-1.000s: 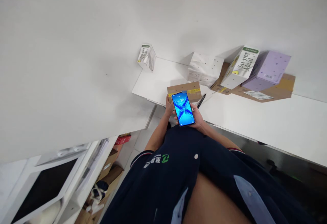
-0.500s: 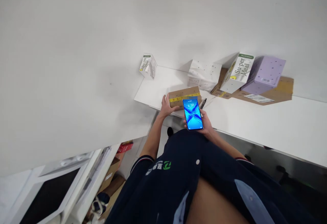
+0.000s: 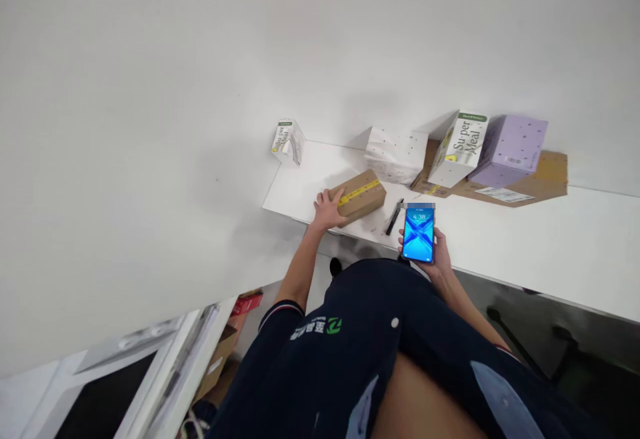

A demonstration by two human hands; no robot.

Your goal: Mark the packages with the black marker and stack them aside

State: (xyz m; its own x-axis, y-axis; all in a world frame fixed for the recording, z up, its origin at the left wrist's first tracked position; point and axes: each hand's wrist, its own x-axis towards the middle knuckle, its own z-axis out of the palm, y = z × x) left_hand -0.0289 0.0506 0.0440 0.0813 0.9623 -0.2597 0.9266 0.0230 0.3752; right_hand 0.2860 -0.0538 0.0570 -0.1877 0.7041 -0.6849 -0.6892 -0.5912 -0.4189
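My left hand (image 3: 329, 211) grips the left end of a brown cardboard box (image 3: 364, 189) sealed with yellow tape. Its fingers lie over the top and the thumb runs along the near side. The box rests at a slant on the white table. In my right hand (image 3: 440, 252) is a smartphone (image 3: 419, 233), its lit blue screen facing up and reading 4:38. The phone is above the table's near edge, with my fingers wrapped around its sides. Between box and phone lies a black pen-like object (image 3: 395, 217), apart from both hands.
Along the wall stand a white spotted package (image 3: 395, 155), a Su·per Meal box (image 3: 460, 149), a lilac box (image 3: 513, 149) and a larger cardboard carton (image 3: 553, 175). A smaller Su·per Meal box (image 3: 289, 142) is at the table's left end. Shelving (image 3: 165, 372) stands lower left.
My right hand has carried the phone to the right, away from the cardboard box. Under my left hand the box has turned to a steeper slant. The black pen-like object now shows fully.
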